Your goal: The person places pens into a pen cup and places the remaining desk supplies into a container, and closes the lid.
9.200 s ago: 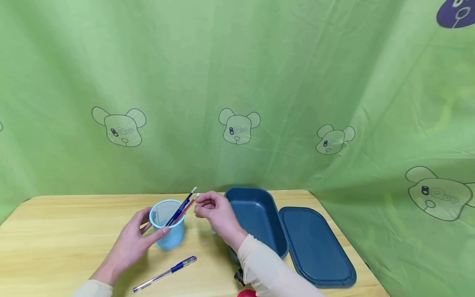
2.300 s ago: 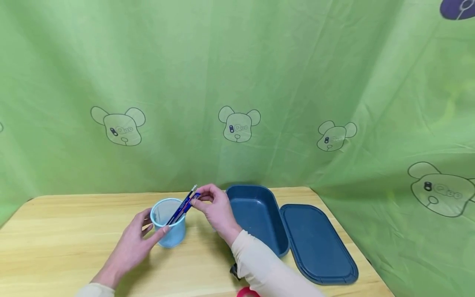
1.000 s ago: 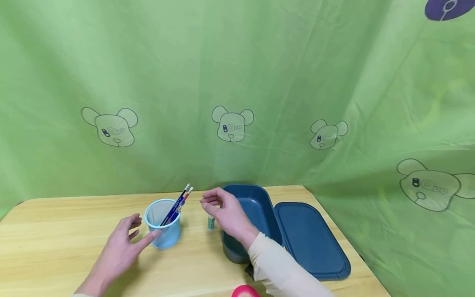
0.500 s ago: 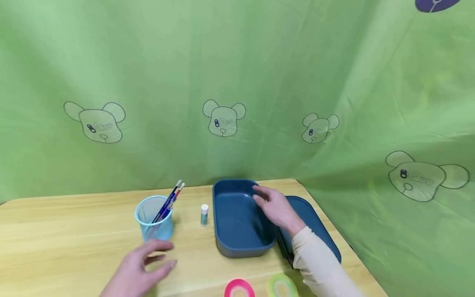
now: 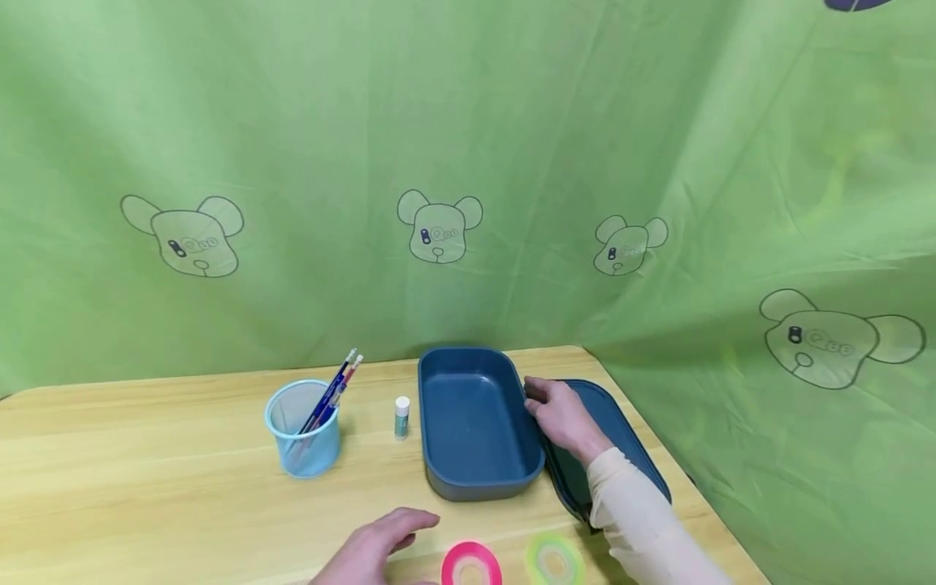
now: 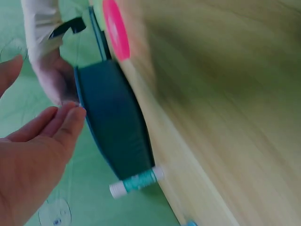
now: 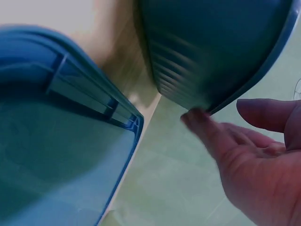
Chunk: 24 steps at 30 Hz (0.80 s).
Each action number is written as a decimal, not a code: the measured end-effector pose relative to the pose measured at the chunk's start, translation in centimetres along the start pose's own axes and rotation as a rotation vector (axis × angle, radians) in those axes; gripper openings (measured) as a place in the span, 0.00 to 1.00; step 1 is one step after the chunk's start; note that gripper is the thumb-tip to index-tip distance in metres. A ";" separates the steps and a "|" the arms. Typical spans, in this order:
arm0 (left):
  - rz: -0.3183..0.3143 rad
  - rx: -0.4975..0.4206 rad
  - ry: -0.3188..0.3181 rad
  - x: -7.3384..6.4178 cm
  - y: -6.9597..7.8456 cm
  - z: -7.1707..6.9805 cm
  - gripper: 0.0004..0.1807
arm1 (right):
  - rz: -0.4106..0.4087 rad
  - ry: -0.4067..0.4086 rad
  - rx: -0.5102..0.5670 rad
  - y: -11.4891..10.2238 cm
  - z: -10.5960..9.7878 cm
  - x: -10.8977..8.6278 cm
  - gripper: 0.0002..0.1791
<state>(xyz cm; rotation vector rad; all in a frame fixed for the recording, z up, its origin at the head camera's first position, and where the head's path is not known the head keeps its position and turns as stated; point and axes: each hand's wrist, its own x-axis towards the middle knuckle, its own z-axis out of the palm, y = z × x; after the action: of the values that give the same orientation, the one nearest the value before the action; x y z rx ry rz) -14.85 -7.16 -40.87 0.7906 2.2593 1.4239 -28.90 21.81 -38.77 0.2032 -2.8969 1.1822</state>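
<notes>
Nearest you, the pink tape roll (image 5: 471, 549) lies flat, cut off by the bottom edge, with the yellow-green tape roll (image 5: 550, 539) to its right. Your left hand (image 5: 373, 548) is just left of the pink roll, fingers relaxed, holding nothing; a careless sweep could shove that roll. Half a second ago this hand was in front of the pen cup.

Farther in, your right hand (image 5: 563, 414) is over the lid (image 5: 613, 413), at the right wall of the box (image 5: 483, 490). Its thumb and fingers are apart and clamped on nothing; whether the fingertips touch the box, you can't tell. Earlier it hung over the box's interior. The lid lies on the worktop (image 5: 183, 455) hard by the box. Pushing leftward there could slide the box into the upright glue stick (image 5: 401, 419) and topple it.

Left of that, the cup (image 5: 310, 459) stands unattended, its pencils (image 5: 325, 405) leaning right as before; a bump could tip it.
</notes>
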 end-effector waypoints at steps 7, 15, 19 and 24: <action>-0.079 0.211 -0.062 2.7 -2.3 2.7 0.39 | 0.014 0.007 0.057 0.5 0.1 0.3 0.21; -0.246 0.209 -0.059 4.0 -0.1 3.7 0.38 | 0.071 0.012 0.136 0.8 0.2 0.5 0.21; -0.218 0.276 -0.082 4.1 0.3 3.8 0.37 | 0.080 0.009 0.154 0.8 0.1 0.5 0.21; -0.155 0.417 -0.105 4.1 0.0 3.7 0.38 | 0.064 -0.008 0.130 0.8 0.2 0.5 0.21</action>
<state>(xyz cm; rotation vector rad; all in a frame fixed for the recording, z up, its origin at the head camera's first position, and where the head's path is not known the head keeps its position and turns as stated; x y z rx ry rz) -15.93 -1.98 -42.48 0.7672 2.5053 0.8316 -29.50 22.18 -39.40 0.1167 -2.8550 1.3842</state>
